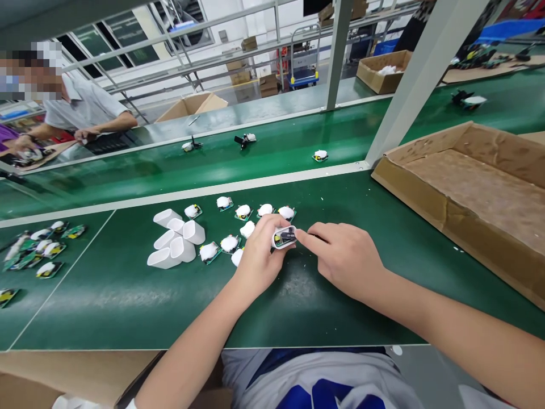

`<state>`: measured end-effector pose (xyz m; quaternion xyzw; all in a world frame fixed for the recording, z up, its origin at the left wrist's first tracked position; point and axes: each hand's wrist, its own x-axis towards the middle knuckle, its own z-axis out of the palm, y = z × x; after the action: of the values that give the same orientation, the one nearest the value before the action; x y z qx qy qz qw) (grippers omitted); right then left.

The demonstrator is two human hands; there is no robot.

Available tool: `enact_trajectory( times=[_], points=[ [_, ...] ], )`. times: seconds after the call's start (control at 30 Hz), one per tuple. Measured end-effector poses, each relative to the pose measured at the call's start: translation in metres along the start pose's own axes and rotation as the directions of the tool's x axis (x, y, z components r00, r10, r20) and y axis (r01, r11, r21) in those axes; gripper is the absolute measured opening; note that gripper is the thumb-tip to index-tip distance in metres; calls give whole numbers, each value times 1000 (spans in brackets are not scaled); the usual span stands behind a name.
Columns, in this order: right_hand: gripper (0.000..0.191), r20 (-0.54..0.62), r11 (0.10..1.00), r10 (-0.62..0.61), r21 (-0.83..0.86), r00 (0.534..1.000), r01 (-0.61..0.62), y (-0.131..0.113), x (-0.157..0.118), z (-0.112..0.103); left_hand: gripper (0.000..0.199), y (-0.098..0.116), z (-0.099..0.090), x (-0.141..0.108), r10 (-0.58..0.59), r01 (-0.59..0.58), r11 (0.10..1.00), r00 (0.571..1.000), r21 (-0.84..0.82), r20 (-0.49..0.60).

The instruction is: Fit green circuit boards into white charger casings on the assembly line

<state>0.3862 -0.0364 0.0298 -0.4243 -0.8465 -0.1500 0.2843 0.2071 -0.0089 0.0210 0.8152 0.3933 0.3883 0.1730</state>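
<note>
My left hand (258,255) grips a small circuit board module (284,237) with a white casing end and a dark label, holding it above the green belt (272,318). The index fingertip of my right hand (344,258) touches the module's right end. Close to my left hand lie several white-blobbed circuit boards (242,212) in a loose cluster. Several white plastic cup-shaped housings (174,245) lie on their sides to the left of them.
A large cardboard tray (468,204) sits on the belt at right. More boards (38,250) lie beyond a white line at left. A seated co-worker (85,105) works across a second belt carrying scattered parts. Metal frame posts (338,51) rise beyond.
</note>
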Motion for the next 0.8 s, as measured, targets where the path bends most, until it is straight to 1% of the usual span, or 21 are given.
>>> enact_trajectory(
  times=[0.07,0.13,0.23,0.33,0.4,0.53,0.67,0.8],
  points=[
    [38,20,1000,9,-16,1000,-9,-1,0,-1,24,0,1,-1,15,-15,1000,1000,16,9],
    [37,63,999,22,-32,998,-19,0,0,-1,23,0,2,-1,3,-4,1000,1000,16,31],
    [38,134,998,51,21,990,-55,2,2,-2,23,-1,1,1,-34,34,999,998,-5,61],
    [40,113,986,116,106,987,-128,5,5,-4,22,-1,-1,3,-52,53,998,997,-16,63],
    [40,86,982,144,108,986,-153,5,5,-5,22,-1,-3,4,-53,54,998,997,-16,61],
    [40,128,988,120,83,985,-131,2,4,-5,23,2,-2,3,-54,54,999,996,5,74],
    [41,170,987,113,97,979,-131,-1,3,-3,23,4,-1,2,-67,67,998,994,-5,88],
    [41,154,984,117,114,981,-136,-1,2,0,22,5,-1,2,-81,85,996,989,-26,125]
  ],
)
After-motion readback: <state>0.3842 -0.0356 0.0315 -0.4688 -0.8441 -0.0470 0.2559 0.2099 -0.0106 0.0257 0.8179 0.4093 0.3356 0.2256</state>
